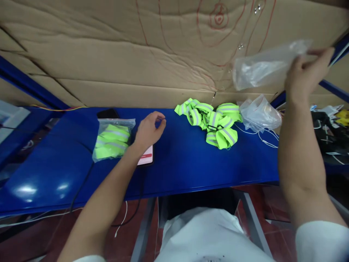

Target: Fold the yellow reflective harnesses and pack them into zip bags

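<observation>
Up at the right, my right hand (308,72) is closed on a clear plastic bag (261,69), held above the table in front of the cardboard; the bag is slightly blurred. My left hand (149,129) hovers over the table with fingers loosely curled, a gap showing between thumb and forefinger and nothing seen in them. Just left of it lies a clear zip bag (113,140) with neon yellow reflective straps inside. A phone (146,157) with a lit screen is partly hidden under my left wrist. Loose neon yellow reflective straps (214,122) are heaped between my hands.
A crumpled pile of clear bags (260,113) sits right of the straps, with a white cable (268,142) beside it. A dark object (108,113) lies behind the zip bag. Cardboard (109,54) walls the back of the blue table (185,167). Clutter (329,127) fills the far right.
</observation>
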Motion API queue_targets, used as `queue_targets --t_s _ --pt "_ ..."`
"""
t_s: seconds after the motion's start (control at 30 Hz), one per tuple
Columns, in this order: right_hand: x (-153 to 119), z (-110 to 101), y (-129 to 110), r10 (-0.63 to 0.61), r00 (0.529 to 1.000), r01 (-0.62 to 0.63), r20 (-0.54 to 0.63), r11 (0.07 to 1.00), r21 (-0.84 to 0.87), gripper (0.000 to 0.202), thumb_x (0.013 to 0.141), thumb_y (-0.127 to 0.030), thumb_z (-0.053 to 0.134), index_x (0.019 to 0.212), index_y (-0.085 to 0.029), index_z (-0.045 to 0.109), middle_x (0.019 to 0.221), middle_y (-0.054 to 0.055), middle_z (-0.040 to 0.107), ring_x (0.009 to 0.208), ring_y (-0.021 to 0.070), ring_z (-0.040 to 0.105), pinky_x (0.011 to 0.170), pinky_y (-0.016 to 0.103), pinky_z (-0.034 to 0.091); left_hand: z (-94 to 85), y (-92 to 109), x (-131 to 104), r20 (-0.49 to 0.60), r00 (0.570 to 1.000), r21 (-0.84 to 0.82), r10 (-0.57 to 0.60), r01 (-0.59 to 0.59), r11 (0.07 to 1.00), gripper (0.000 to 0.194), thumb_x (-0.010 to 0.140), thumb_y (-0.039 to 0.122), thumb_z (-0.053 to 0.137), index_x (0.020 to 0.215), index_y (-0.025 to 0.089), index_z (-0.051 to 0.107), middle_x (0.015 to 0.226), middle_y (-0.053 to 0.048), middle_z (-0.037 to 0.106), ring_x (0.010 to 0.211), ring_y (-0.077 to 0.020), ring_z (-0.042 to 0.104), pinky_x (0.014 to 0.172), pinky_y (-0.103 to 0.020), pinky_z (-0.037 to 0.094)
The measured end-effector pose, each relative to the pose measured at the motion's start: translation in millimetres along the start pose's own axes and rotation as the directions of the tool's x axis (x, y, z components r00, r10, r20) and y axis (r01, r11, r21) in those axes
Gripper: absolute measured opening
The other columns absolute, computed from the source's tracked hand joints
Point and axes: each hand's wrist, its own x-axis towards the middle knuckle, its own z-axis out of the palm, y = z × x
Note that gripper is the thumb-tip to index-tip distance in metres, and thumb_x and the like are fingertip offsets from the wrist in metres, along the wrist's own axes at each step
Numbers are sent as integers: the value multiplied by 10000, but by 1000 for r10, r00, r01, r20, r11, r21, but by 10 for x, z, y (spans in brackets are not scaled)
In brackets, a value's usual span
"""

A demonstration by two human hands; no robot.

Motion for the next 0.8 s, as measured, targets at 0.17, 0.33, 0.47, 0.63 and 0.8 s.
queue_targets --t_s 0.17,0.33,0.47,0.63,0.8 --pt "-391 265 435 99 995 -98 0 990 -98 220 1016 -331 524 918 -224 690 1305 266 591 1193 282 604 925 481 416 -539 -657 92 -274 961 259 35 38 965 525 676 527 874 1074 243 684 1452 -140 579 1557 -516 148 1193 -770 102" --pt "-811 792 888 152 960 -130 236 986 -109 64 832 -171 691 814 -225 662 1145 255 701 1088 322 651 935 522 412 -896 -1477 288 -234 962 -1 -139 143 990 554 556 624 937 746 220 609 1083 -115 696 1570 -489 180 1211 -694 166" --pt "-944 957 852 118 971 -110 207 993 -48 121 832 -155 677 940 -206 698 1220 288 688 1136 344 646 1000 538 412 -872 -1231 322 -243 963 -32 -120 115 993 640 410 508 1024 874 225 686 1131 -79 674 1537 -546 186 1218 -694 72" --pt "-1129 767 -91 -189 982 181 -2 938 295 340 1014 -310 490 1286 -188 653 1279 175 671 1257 300 590 1078 493 439 -560 -370 231 -220 919 94 328 -314 945 670 779 300 866 1389 237 594 1647 -41 365 1571 -399 230 1315 -556 124" --pt "-1756 888 -1218 -301 873 -163 383 560 812 382 984 -452 632 1309 -253 605 1209 79 696 989 186 679 880 340 544 -98 65 7 98 808 -9 581 -583 812 647 879 73 683 1466 305 541 1695 -78 253 1590 -333 253 1333 -556 180"
